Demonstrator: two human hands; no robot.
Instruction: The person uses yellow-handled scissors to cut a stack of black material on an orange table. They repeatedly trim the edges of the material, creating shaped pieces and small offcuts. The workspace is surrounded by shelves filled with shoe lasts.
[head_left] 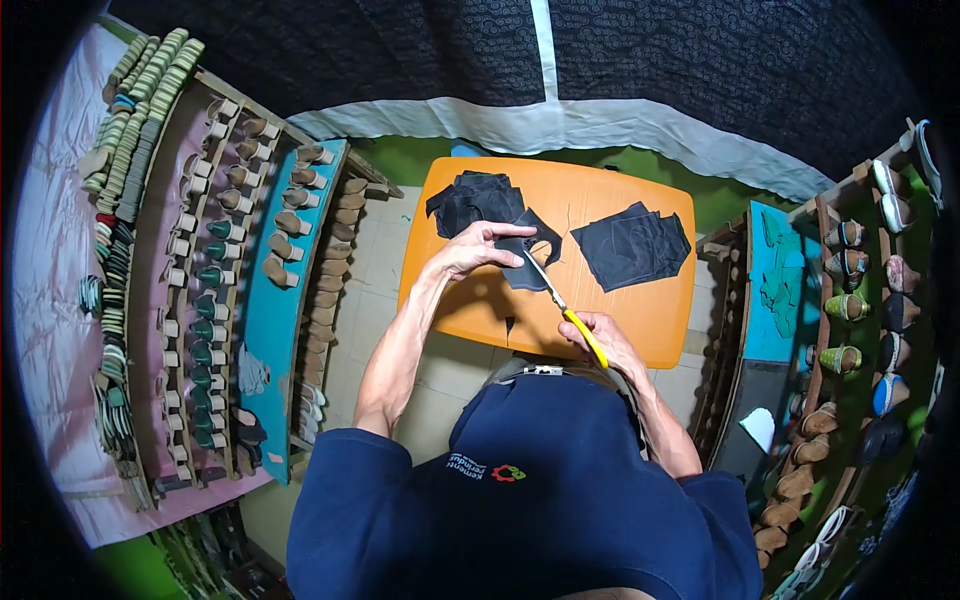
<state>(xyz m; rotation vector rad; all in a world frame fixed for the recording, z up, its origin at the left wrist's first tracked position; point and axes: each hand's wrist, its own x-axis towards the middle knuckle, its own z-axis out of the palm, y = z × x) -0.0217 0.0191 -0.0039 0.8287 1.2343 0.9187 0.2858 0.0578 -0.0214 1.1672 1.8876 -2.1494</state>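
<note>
My left hand (472, 250) holds a black fabric piece (527, 262) just above the orange table (600, 195). My right hand (600, 335) grips yellow-handled scissors (562, 305), whose metal blades reach into the fabric piece from below. A pile of black cut pieces (472, 200) lies at the table's far left, just beyond my left hand. A second stack of black fabric (632, 245) lies on the table's right side. A small black scrap (509, 326) rests near the table's front edge.
Wooden racks with several shoe lasts and heels (240, 260) stand to the left, with stacked soles (135, 120) beyond. Shelves of finished shoes (860, 300) line the right. A black patterned cloth with a white band (560, 125) hangs behind the table.
</note>
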